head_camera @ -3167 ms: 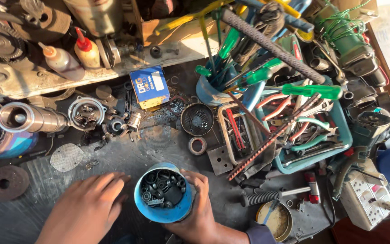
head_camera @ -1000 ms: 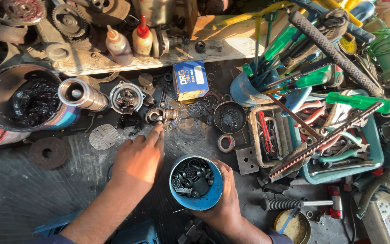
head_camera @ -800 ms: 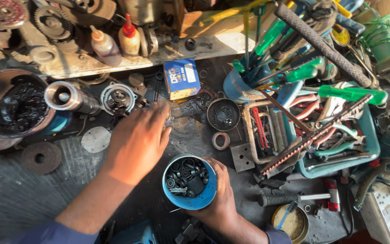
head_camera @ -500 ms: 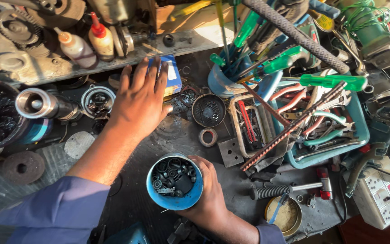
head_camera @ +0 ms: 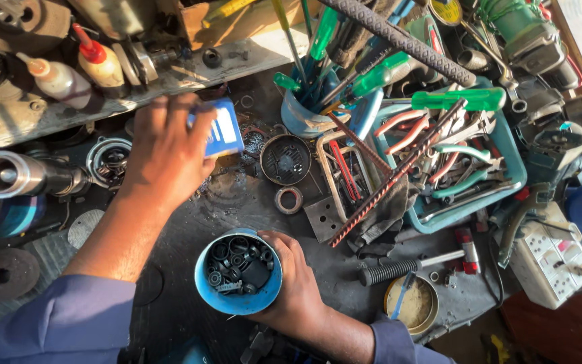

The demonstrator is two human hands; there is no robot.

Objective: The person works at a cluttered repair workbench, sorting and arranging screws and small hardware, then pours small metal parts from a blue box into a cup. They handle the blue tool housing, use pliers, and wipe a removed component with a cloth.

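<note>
While the camera looks straight down at a crowded, grimy work surface [head_camera: 190, 229], the right hand [head_camera: 294, 283] sits nearest, its grip wrapped around the side of a round blue container [head_camera: 238, 273] held just above the near edge. That container is packed with small black rubber rings, seals and metal bits (too jumbled to tell apart one by one).

Just right of it lie a black-handled tool [head_camera: 399, 267] and a shallow open tin [head_camera: 412, 305] of tan paste, and further right a white power strip [head_camera: 552, 259].

Further out, the left hand [head_camera: 166, 152], in a blue sleeve [head_camera: 55, 323], reaches across the surface; its fingers close over a small blue and white box [head_camera: 220, 131], which lies near the back edge of the surface, partly hidden under the palm. Whether the box is lifted or resting flat cannot be told.

Beside that hand, to the left, are a shiny metal cylinder [head_camera: 15, 176] and a ring-shaped bearing part [head_camera: 108, 158]; to the right, a dark round dish [head_camera: 285, 159] and a small washer ring [head_camera: 289, 199].

Beyond these stand a blue cup [head_camera: 304, 118] of green-handled screwdrivers and a teal tray [head_camera: 506, 152] heaped with pliers. Farthest back, two squeeze bottles [head_camera: 79, 67] with red tips stand on a shelf.

As for progress, I judge that the box is only just grasped and unopened; the container's contents look undisturbed.
</note>
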